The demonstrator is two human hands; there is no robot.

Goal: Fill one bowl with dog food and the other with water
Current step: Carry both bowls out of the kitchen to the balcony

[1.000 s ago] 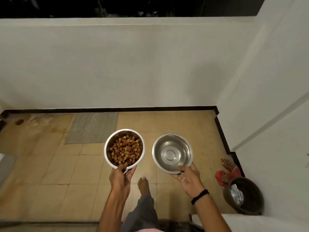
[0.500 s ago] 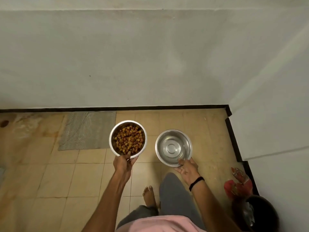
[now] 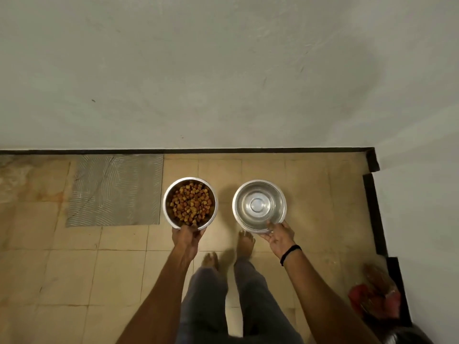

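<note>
Two round steel bowls are held side by side above a tiled floor. The left bowl (image 3: 167, 204) is full of brown dog food (image 3: 190, 203), and my left hand (image 3: 186, 237) grips its near rim. The right bowl (image 3: 280, 202) shines inside; I cannot tell whether it holds water. My right hand (image 3: 279, 236) holds that bowl's near rim, thumb over the edge, with a black band on the wrist. Both bowls look level.
A grey ribbed mat (image 3: 114, 189) lies on the floor left of the bowls, against the white wall (image 3: 223, 70). My bare feet (image 3: 246, 240) stand just behind the bowls. A wall corner (image 3: 372, 165) juts in at right, with a red bag (image 3: 372, 299) below it.
I have stepped toward the wall, and my view has tilted down. Both bowls stay in my hands and have moved farther out and lower toward the floor. The dark bin at right has nearly left view.
</note>
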